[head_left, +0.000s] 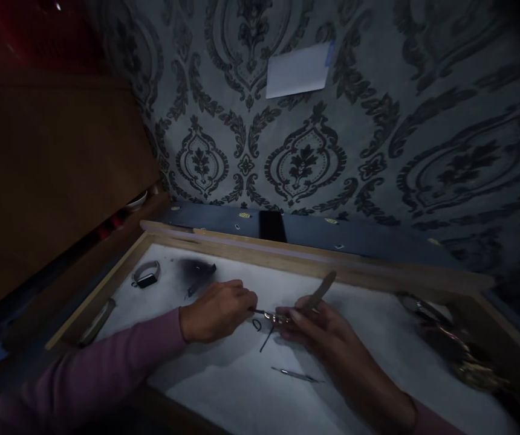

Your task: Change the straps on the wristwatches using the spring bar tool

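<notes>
Over the white surface of a wooden tray (282, 257), my right hand (328, 335) grips a wristwatch (277, 317), its brownish strap (321, 291) sticking up past the thumb. My left hand (221, 311) is closed, its fingertips at the watch's left side. A thin dark piece shows between the left fingers and the watch; its kind is unclear. Below the watch are a small dark loop (256, 325) and a thin dark strip (266, 339). A slim metal double-ended tool (296, 374) lies on the white surface below the right hand.
A watch with a grey band (146, 275) lies at the tray's far left, near a dark strap (201, 279). Several watches (473, 368) are heaped at the right. Beyond the raised rim lies a black phone (272, 226). A wooden cabinet (60, 181) stands left; patterned wallpaper rises behind.
</notes>
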`<state>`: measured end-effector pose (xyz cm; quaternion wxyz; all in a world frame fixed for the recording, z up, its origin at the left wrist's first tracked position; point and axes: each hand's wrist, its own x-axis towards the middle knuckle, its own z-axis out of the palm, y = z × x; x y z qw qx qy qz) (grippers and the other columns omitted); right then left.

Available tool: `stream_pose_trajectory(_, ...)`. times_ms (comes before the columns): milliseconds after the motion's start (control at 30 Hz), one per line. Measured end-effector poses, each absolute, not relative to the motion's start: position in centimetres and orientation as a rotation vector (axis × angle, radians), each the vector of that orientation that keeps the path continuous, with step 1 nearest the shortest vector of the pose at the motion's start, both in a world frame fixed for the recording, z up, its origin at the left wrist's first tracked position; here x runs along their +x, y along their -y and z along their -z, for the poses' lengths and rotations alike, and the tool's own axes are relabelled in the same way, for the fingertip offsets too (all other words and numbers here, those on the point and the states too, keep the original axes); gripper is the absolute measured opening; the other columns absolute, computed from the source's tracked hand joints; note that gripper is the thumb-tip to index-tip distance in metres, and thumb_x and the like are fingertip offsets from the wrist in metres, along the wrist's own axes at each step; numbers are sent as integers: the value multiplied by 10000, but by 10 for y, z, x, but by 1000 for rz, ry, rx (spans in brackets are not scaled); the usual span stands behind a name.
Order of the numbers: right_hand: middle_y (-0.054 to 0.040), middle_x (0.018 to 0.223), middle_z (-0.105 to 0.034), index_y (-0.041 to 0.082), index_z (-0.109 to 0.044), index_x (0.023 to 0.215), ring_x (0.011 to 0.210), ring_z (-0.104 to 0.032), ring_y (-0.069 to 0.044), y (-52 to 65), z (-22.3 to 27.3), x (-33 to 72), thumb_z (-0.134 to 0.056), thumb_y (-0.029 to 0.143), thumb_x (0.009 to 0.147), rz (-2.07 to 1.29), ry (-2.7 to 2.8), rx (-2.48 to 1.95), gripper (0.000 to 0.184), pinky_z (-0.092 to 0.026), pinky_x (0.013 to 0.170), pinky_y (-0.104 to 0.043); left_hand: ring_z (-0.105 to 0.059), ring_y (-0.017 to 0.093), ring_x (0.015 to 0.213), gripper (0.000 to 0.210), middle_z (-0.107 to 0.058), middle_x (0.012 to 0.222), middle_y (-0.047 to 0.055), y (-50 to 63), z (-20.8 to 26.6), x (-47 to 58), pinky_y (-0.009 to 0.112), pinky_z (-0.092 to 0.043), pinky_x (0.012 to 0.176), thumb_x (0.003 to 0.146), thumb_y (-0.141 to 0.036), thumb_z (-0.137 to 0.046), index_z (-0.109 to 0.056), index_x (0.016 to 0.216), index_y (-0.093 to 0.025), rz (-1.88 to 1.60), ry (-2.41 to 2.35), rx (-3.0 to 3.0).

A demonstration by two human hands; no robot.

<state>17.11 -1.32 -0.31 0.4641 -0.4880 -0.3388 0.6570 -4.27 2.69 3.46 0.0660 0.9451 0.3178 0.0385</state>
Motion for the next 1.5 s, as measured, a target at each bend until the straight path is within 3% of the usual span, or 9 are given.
stream_pose_trajectory(333, -74, 1013, -740, 212, -537, 878, 1000, -694, -260, 10, 13, 170, -852, 423, 651, -1580, 908, -1111, 442, -539, 923, -433, -614, 188, 810, 72, -655, 878, 49, -32, -26, -51, 270, -445, 664, 934, -249, -546, -544, 926, -177, -168, -1041, 2754)
stream_pose_trajectory(567, -54, 1037, -735, 223, -530, 882, 1016, -676, -228, 9, 21, 173, -838, 381, 675, -1516, 902, -1043, 403, -527, 919, -405, -611, 197, 840, 258, -649, 915, 44, -38, -26, -54, 288, -442, 722, 870, -347, -639, -542, 1044, -183, -185, -969, 2499)
stream_pose_trajectory(700, -46, 994, -739, 222, -520, 866, 971, -685, -224, 10, 19, 169, -843, 362, 670, -1516, 930, -1006, 402, -516, 914, -407, -612, 206, 902, 286, -658, 1009, 70, -36, -36, -44, 307, -446, 773, 919, -416, -555, -543, 1079, -178, -243, -987, 2339)
stream_pose_trajectory(833, -19, 967, -729, 226, -515, 859, 948, -679, -204, 12, 15, 166, -826, 346, 699, -1524, 929, -965, 370, -503, 916, -386, -592, 184, 806, 233, -658, 902, 52, -35, -32, -29, 284, -427, 710, 941, -367, -499, -576, 1013, -159, -256, -970, 2219)
stream_pose_trajectory(1133, -12, 893, -677, 206, -590, 845, 873, -642, -186, 10, 9, 169, -787, 423, 731, -1505, 920, -991, 314, -517, 845, -351, -424, 84, 517, 312, -496, 622, -45, -45, -4, -20, 211, -326, 489, 811, -428, -609, -544, 876, -130, -253, -848, 1565)
stream_pose_trajectory(1300, -1, 749, -664, 191, -647, 859, 740, -631, -171, 4, 10, 177, -777, 466, 728, -1446, 944, -1078, 331, -512, 727, -311, -471, 87, 562, 341, -474, 648, -55, -43, -5, -25, 214, -395, 527, 824, -478, -613, -498, 839, -157, -260, -835, 1520)
stream_pose_trajectory(1500, -6, 686, -686, 196, -658, 859, 660, -634, -168, 2, 14, 181, -757, 496, 739, -1421, 1020, -1118, 337, -500, 685, -315, -565, 94, 555, 350, -623, 740, -4, -36, -1, -25, 206, -386, 484, 888, -516, -539, -421, 885, -187, -261, -791, 1403)
